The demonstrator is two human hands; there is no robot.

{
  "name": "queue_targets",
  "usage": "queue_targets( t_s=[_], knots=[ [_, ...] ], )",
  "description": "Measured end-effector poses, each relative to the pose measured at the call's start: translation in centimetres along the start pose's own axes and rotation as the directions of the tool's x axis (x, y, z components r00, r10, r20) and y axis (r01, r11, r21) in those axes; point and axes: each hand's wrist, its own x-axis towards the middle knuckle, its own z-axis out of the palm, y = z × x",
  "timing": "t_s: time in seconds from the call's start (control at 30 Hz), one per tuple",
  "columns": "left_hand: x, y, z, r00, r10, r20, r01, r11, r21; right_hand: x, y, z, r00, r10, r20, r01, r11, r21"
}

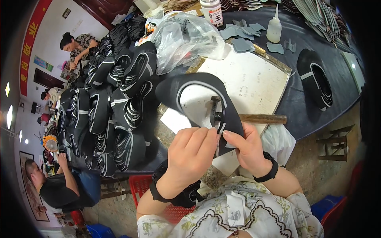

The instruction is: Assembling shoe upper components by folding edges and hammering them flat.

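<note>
Shoe upper [198, 82] over board [254, 79], upper pile [98, 113] left, squeeze bottle [274, 31] behind.

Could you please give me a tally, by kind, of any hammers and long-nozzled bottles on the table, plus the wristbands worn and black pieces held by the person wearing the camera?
Wooden-handled hammer: 1
Long-nozzled bottle: 1
Black wristbands: 2
Held black piece: 1
Total: 5

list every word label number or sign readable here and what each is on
Red wall banner: large yellow characters, which I won't copy.
White plastic bottle: black and red label print, also not copied.
White board: faint handwriting, too small to read.
Any other lettering is too small or blurred.
</note>
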Motion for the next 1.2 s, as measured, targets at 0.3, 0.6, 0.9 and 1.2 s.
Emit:
queue_targets(
  t_s=[0.3,0.6,0.9,1.2],
  knots=[
    [0.6,-0.2,-0.7,0.964,-0.077,0.253,0.097,0.993,-0.065,-0.8,-0.9,0.0,0.997,0.015,0.081,0.002,0.978,-0.209],
    [0.9,0.2,-1.2,0.948,0.029,0.318,-0.027,1.000,-0.012,-0.5,-0.7,-0.8,0.962,-0.156,0.226,0.256,0.807,-0.532],
    [1.2,-0.7,-0.5,0.766,-0.367,0.527,0.634,0.567,-0.526,-0.9,-2.0,0.1,0.999,0.023,0.024,-0.018,0.981,-0.194],
    [2.7,-1.4,0.0,0.833,-0.499,0.237,0.535,0.623,-0.570,-0.3,-0.4,-0.3,1.000,-0.011,-0.010,0.009,0.990,-0.137]
  ],
)
